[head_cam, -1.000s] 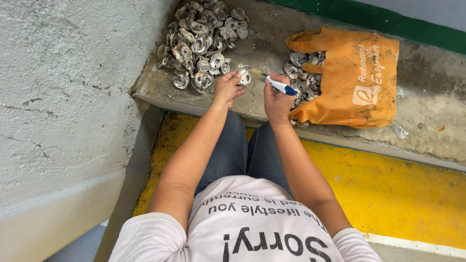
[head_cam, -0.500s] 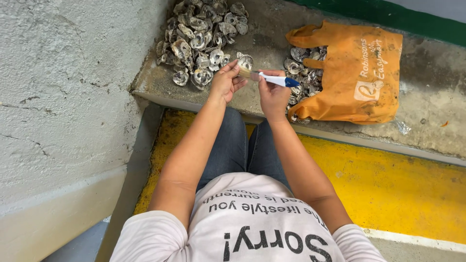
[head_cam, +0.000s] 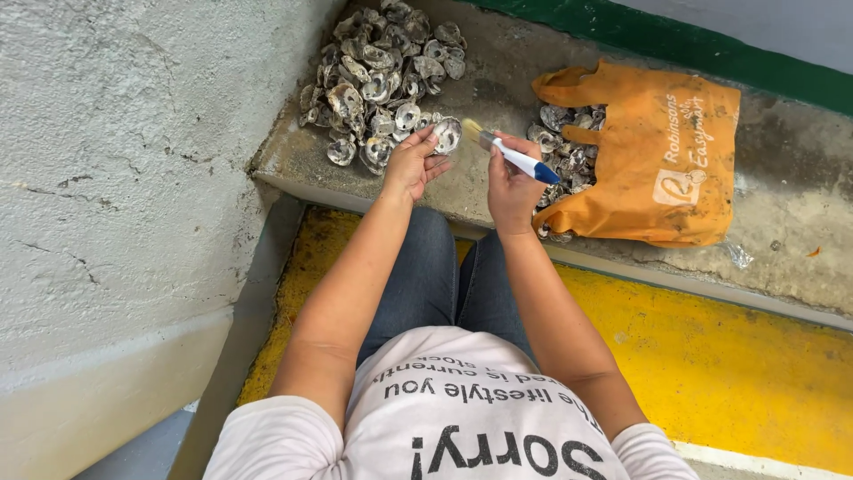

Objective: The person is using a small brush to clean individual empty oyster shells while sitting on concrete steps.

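Above the person's lap, over a concrete ledge point(head_cam: 498, 209), the left hand point(head_cam: 410, 166) pinches a shell point(head_cam: 447, 135) by its edge; the right hand point(head_cam: 508, 182) is closed around a brush point(head_cam: 506, 153), bristles beside the shell. The shell looks light, rigid, rough, probably brittle, best gripped at the rim. Beyond the left hand lies a shell pile point(head_cam: 382, 76); beyond the right, an orange bag point(head_cam: 657, 164).

Grey concrete ledge point(head_cam: 480, 191), stained, above yellow-painted step point(head_cam: 729, 364); pile of oyster shells point(head_cam: 378, 76) at left against wall; orange bag point(head_cam: 662, 160) at right, shells spilling from its mouth
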